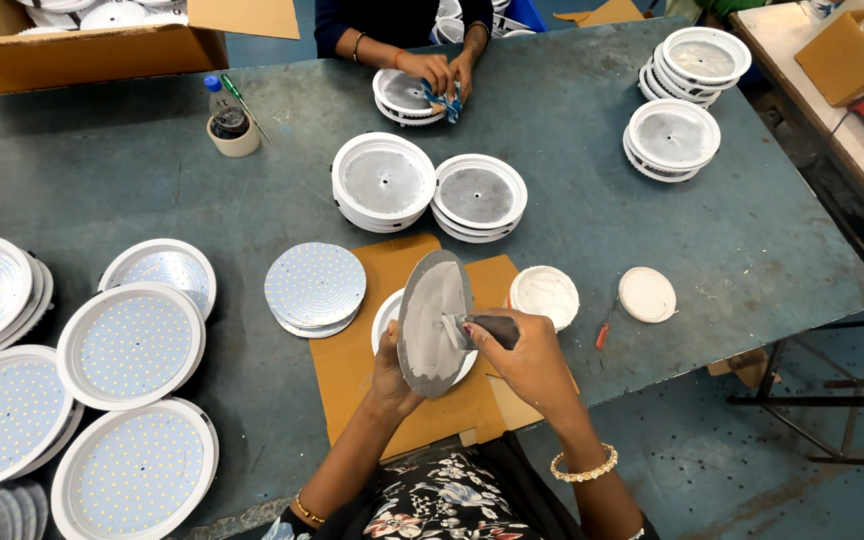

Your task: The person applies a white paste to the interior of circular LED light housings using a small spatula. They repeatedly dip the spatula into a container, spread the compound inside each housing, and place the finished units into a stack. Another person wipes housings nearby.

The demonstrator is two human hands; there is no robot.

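**Inspector:** Grey disc (432,322) — where is it, and what has hold of it?

**Worker:** It stands tilted on edge above the brown cardboard sheet (372,350), close in front of me. My left hand (392,372) is closed round its lower rim from behind. My right hand (527,358) is wrapped shut on a dark-handled brush (482,326), whose tip touches the pale, smeared face of the disc.

**Inspector:** What lies under and beside it?

**Worker:** A white round housing (388,312) sits on the cardboard, mostly hidden behind the disc. Just right of it lie a small tub of white paste (544,296) and its lid (647,294), with a red-handled tool (603,332) between them.

**Inspector:** To your left?

**Worker:** A stack of dotted LED plates (314,288) near the cardboard, then white-rimmed panels (130,345) spread across the table's left end.

**Inspector:** Farther out?

**Worker:** Two stacks of grey-centred housings (384,182) mid-table, two more stacks (674,138) toward the right corner. A tape roll (233,134) with a small bottle and a green screwdriver stand far left, beside an open carton (102,45). Across the table, another person's hands (442,72) work on a housing with a blue item; which hand grips what, I cannot tell.
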